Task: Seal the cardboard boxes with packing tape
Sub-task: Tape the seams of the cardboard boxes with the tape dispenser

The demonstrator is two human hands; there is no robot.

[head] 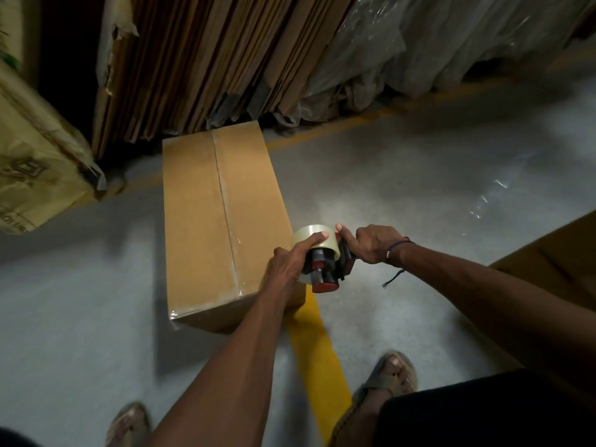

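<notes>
Left hand (285,264): fingers curled round the tape roll, thumb laid along its top edge, holding it over the near right corner of the box.
Right hand (371,245): gripping the far side of the dispenser just across from the left hand, forefinger stretched forward along it; a thin dark cord band with pale beads sits at the wrist.
Tape dispenser (325,272): red and black plastic frame held between both hands, its rounded red end pointing down toward the floor.
Tape roll (314,235): glossy clear tape wound in a thick ring, seated on the dispenser under the left thumb.
Cardboard box (206,221): long brown rectangular carton on the floor, running away from the left hand; flaps shut, a shiny clear strip along the centre seam and folded over the near edge.
Floor (403,195): smooth grey concrete, with a flat yellow painted line (316,350) passing below the hands.
Flattened cartons (200,59): ribbed brown sheets standing on edge beyond the box's far end.
Plastic sheeting (403,50): crinkled, translucent, beyond the right hand.
Printed carton (35,162): pale, creased, far to the left of the left hand.
Sandalled feet (392,375): below the hands, one on each side of the yellow line.
</notes>
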